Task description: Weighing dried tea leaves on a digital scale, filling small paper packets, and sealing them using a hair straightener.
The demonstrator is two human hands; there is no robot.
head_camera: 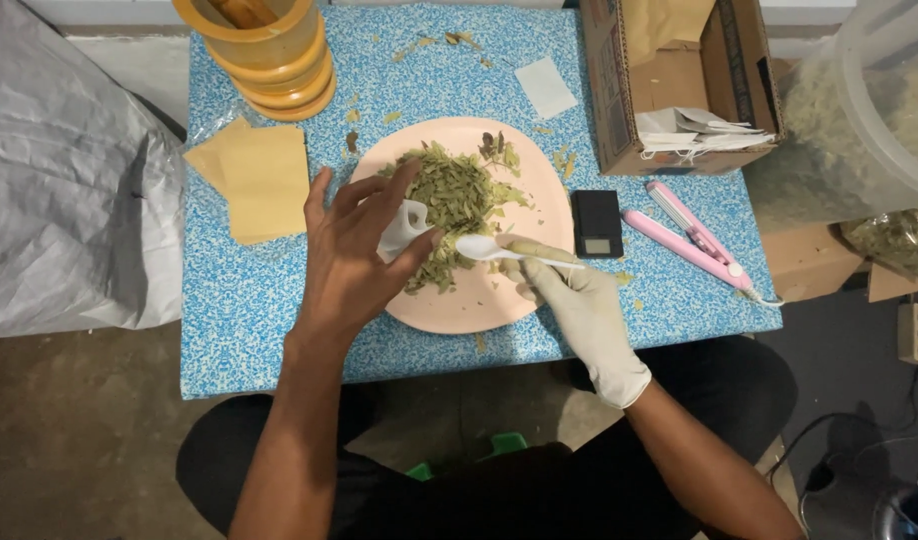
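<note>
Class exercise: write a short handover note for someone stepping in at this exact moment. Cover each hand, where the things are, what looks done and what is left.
Left hand, bare, holds a small white sachet open over the pink plate.
Right hand, in a white glove, grips a white plastic spoon, its bowl at the sachet's mouth.
Dried green leaves lie piled on the plate; loose bits are scattered on the blue patterned table.
Brown paper envelopes lie left of the plate; a small black scale and pink heat sealer lie to its right.
Done: no filled sachets in view.
Left: most of the leaf pile remains.

Bare left hand, gloved right hand
</note>
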